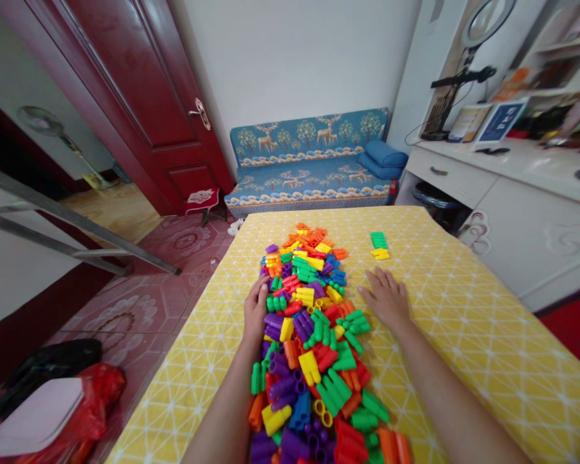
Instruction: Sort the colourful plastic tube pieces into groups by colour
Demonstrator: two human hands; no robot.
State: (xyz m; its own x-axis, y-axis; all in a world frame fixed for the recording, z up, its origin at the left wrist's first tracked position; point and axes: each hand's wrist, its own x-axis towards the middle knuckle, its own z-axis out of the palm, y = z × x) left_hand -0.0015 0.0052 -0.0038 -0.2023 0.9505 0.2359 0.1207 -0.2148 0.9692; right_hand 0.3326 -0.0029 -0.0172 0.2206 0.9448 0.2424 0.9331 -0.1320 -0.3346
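A long heap of plastic building pieces (309, 367) in purple, green, red, yellow, orange and blue runs down the middle of the table. At the heap's left edge rests my left hand (256, 309), its fingers touching or very close to the pieces; whether it grips one is hidden. My right hand (387, 299) lies flat on the cloth to the right of the heap, fingers spread, holding nothing. Just beyond its fingertips, a green piece (379, 240) and a yellow piece (380, 254) sit together, apart from the heap.
A yellow patterned cloth (454, 303) covers the table. Behind it stands a blue sofa (309, 161); a white cabinet (522, 212) is at the right. On the left are a red door (140, 96), a metal ladder (91, 238), a small stool (203, 201) and bags (96, 393) on the floor.
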